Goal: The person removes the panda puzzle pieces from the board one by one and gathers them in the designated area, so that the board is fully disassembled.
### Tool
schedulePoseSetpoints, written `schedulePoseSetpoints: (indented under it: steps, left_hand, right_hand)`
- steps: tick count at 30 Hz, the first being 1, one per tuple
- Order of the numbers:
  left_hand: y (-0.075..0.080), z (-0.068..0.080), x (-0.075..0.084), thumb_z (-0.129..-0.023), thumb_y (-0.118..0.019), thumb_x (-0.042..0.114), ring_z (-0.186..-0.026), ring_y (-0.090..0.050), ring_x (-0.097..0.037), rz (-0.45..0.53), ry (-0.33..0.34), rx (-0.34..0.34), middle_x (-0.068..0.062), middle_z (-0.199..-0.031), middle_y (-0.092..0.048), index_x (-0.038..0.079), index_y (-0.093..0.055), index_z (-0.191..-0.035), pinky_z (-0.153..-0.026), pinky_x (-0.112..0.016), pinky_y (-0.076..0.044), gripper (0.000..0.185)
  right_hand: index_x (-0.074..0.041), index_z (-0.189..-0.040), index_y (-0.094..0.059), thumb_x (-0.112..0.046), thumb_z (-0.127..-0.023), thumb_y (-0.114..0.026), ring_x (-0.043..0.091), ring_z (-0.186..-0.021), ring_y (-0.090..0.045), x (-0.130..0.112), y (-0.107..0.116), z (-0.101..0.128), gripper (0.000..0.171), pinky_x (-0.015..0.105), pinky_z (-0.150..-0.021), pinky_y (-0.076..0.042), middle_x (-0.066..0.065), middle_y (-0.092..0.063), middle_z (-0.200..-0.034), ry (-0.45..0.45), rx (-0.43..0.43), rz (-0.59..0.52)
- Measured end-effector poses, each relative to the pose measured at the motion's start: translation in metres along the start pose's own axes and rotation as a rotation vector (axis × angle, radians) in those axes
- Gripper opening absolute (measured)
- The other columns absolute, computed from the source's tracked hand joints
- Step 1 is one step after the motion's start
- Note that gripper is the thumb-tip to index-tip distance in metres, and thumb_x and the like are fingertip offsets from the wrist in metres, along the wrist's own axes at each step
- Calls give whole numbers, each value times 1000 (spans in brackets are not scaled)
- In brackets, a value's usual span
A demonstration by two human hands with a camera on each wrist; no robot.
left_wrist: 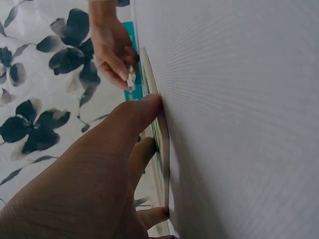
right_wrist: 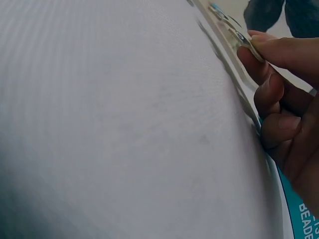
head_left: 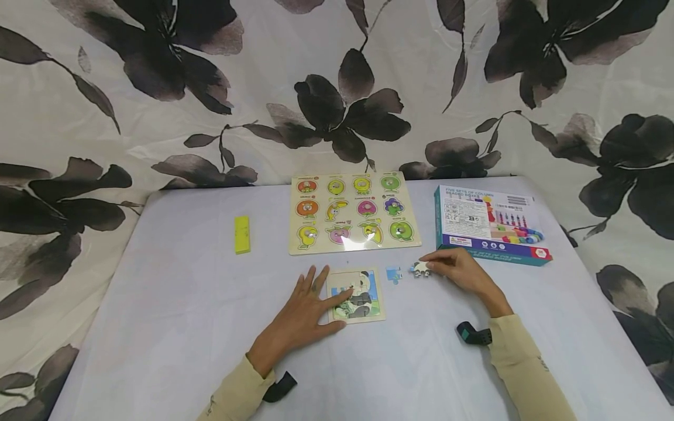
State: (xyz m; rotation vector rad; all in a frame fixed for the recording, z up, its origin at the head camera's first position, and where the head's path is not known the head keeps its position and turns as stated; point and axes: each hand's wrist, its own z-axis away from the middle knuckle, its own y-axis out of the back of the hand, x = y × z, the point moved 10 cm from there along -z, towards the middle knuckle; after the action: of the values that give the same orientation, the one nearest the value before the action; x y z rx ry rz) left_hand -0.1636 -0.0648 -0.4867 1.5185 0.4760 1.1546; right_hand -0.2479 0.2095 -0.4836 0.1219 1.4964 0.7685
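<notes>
The left hand [head_left: 302, 318] lies flat on the pale lavender tabletop [head_left: 174, 327], fingers straight and spread, with the thumb and forefinger resting on the left part of a small square wooden jigsaw tray with a panda picture [head_left: 360, 299]. From the left wrist view the same fingers [left_wrist: 142, 112] press against the thin edge of that tray [left_wrist: 163, 144], holding nothing.

The right hand [head_left: 463, 272] sits to the right of the tray, its fingers curled and pinching a small white and black jigsaw piece [head_left: 420, 269] just above or on the tabletop; which of the two cannot be told. The right wrist view shows the fingertips [right_wrist: 259, 50] closed on the flat piece [right_wrist: 234, 32]. A loose blue jigsaw piece [head_left: 394, 274] lies on the tabletop between the tray and the pinched piece, near both.

Behind the tray lies a larger cream wooden peg puzzle board with round fruit and vegetable pieces [head_left: 351, 211]. To its right, just behind the right hand, rests a teal and white cardboard box printed with coloured beads [head_left: 487, 225]. A yellow rectangular block [head_left: 241, 234] lies well to the left of the board. A cream cloth with large dark flower prints [head_left: 337, 88] hangs behind the tabletop. Both forearms wear beige sleeves [head_left: 518, 362] with dark wrist straps [head_left: 474, 334].
</notes>
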Motion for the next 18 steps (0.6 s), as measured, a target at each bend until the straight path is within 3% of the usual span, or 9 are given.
schedulePoseSetpoints:
  steps: [18]
  left_hand:
    - [1, 0, 1, -86, -62, 54, -145, -5, -43, 16, 0, 9, -18, -159, -14, 37, -45, -142, -115, -58, -8, 62]
  right_hand:
    - [-5, -108, -73, -12, -92, -65, 16, -85, -59, 1, -5, -5, 19, 21, -72, -47, 10, -70, -101, 21, 17, 100]
